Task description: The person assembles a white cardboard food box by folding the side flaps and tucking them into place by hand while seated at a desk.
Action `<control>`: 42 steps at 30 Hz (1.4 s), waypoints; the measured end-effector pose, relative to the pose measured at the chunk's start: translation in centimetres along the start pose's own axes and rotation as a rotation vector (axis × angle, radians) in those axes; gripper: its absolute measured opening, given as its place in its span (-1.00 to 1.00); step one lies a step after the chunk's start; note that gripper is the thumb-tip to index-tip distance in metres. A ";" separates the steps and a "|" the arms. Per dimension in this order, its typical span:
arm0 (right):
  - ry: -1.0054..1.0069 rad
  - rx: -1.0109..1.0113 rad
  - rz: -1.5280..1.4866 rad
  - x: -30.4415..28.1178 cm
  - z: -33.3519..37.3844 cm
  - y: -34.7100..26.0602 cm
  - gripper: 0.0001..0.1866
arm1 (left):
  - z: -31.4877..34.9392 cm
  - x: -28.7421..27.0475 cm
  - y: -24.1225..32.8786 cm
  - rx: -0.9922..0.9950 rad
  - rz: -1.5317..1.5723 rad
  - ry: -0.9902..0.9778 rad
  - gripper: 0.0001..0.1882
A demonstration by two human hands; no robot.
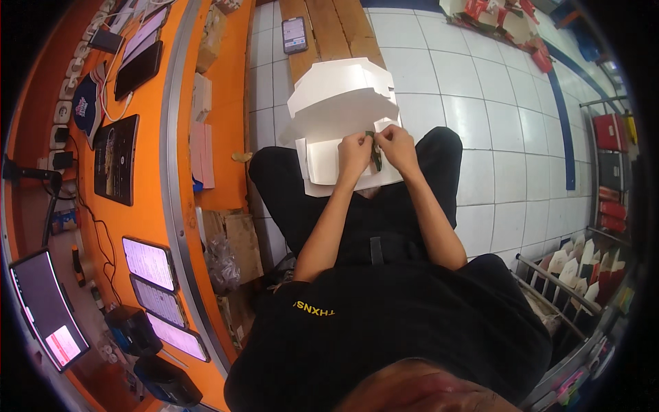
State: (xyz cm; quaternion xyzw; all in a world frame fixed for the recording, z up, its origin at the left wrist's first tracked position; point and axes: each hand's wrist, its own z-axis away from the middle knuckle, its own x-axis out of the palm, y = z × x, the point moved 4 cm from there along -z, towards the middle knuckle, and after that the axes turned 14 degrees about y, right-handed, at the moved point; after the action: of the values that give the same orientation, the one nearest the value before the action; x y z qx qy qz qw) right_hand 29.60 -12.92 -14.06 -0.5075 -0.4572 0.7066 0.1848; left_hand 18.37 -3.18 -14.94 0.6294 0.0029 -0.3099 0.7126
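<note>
An open white cardboard box [320, 152] rests across my lap at the end of the wooden bench, its lid [336, 89] raised on the far side. Over the box's right part, my left hand [355, 152] and my right hand [397, 145] come close together with fingers pinched. Between them is a small, narrow dark green item [376, 159], like a strip or small packet; its exact kind is too small to make out. Both hands grip its upper end, and its lower end hangs down toward the box.
A phone [294, 36] lies on the wooden bench [336, 31] ahead. At left, an orange counter [147, 189] carries several phones, a tablet [117, 159], a cap [88, 106] and cables. A metal rack [549, 278] with packages stands at right, over white floor tiles [473, 123].
</note>
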 end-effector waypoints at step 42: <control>0.070 -0.092 0.283 -2.1 4.4 3.7 -0.18 | 2.8 -11.1 -5.0 0.114 -0.496 0.265 -0.09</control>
State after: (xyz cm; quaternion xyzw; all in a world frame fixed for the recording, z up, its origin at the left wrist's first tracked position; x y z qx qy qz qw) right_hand 27.35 -18.37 -15.71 -0.5993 -0.4061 0.6857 0.0758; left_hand 6.11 -0.92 -14.48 0.6837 0.2324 -0.3894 0.5718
